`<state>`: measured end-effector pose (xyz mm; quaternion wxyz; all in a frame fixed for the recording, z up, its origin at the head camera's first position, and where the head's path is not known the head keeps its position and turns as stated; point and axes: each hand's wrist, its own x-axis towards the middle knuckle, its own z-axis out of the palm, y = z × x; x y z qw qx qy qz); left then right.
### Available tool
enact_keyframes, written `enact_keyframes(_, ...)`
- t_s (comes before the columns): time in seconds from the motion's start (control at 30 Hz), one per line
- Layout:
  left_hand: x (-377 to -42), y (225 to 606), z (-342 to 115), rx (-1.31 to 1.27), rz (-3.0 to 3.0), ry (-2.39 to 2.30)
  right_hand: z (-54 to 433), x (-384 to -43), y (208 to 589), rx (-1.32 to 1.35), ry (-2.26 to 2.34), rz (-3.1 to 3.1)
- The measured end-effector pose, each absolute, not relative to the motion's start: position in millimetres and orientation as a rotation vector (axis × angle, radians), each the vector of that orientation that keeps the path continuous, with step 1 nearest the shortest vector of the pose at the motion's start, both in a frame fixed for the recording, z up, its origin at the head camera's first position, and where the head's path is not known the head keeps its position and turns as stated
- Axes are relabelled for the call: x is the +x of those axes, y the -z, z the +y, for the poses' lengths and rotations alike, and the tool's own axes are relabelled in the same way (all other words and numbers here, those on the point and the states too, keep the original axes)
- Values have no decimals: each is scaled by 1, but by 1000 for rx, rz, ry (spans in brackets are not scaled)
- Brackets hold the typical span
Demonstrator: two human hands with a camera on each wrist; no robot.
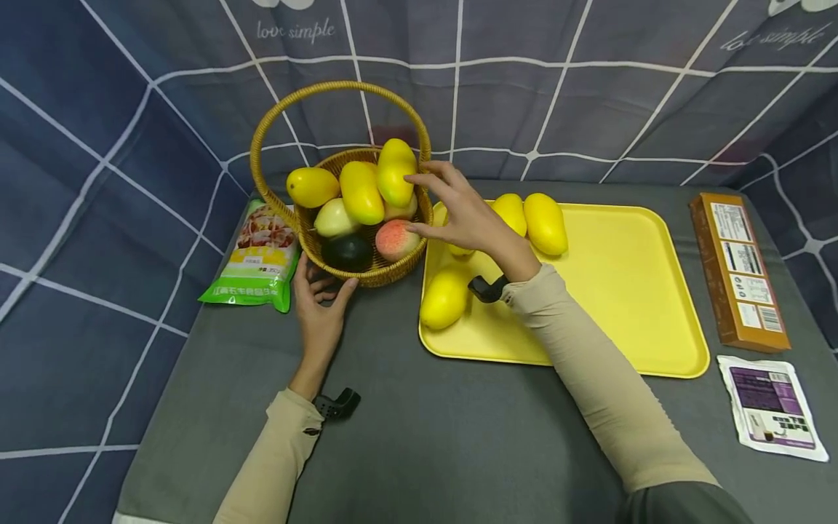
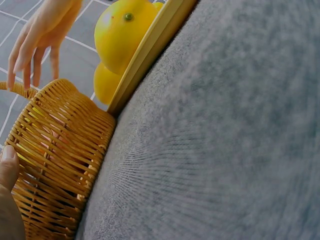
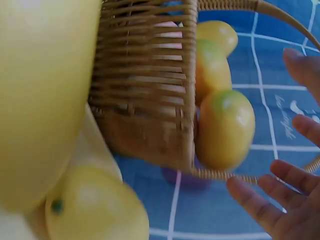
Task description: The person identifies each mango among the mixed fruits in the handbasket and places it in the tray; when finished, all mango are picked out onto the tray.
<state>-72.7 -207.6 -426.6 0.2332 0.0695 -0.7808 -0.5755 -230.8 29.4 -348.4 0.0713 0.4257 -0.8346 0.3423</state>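
Note:
A wicker basket (image 1: pixel 393 274) with a tall hoop handle stands at the back left. In it lie several yellow mangoes (image 1: pixel 361 192), a peach (image 1: pixel 396 241), a dark green avocado-like fruit (image 1: pixel 348 252) and a pale round fruit (image 1: pixel 334 218). My left hand (image 1: pixel 321 309) holds the basket's lower front left side; its thumb (image 2: pixel 8 167) presses the wicker and its other fingers are partly hidden. Over the right rim, my right hand (image 1: pixel 461 211) is spread beside the topmost mango (image 1: pixel 396 173). The right wrist view shows a gap between those fingers and the fruit (image 3: pixel 225 130).
More mangoes (image 1: pixel 447 297) lie on the left part of a yellow tray (image 1: pixel 628 291). A green food bag (image 1: pixel 255 266) touches the basket's left side. Right of the tray are a brown box (image 1: pixel 740 273) and a white and purple pouch (image 1: pixel 772 407). A checked cloth hangs behind.

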Motion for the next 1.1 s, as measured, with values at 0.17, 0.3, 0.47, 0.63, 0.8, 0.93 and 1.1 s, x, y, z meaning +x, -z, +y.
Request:
enact_keyframes(0.17, -74, 425, -207, 187, -2151, 1576, 8, -239, 347, 1281, -983, -2522)
enact_keyframes(0.3, -75, 424, -207, 180, -2154, 1569, -4, -246, 346, 1252, -946, -2567)
enact_keyframes(0.47, -75, 424, -206, 192, -2155, 1574, -16, -255, 347, 1229, -931, -2658)
enact_keyframes(0.63, -75, 425, -206, 180, -2155, 1574, -21, -259, 350, 1231, -893, -2727)
enact_keyframes(0.8, -76, 425, -208, 180, -2155, 1557, -24, -262, 354, 1247, -947, -2713)
enact_keyframes(0.93, -76, 425, -209, 186, -2155, 1561, -26, -265, 358, 1257, -988, -2658)
enact_keyframes(1.1, -75, 425, -210, 185, -2147, 1563, -29, -267, 361, 1245, -1037, -2600)
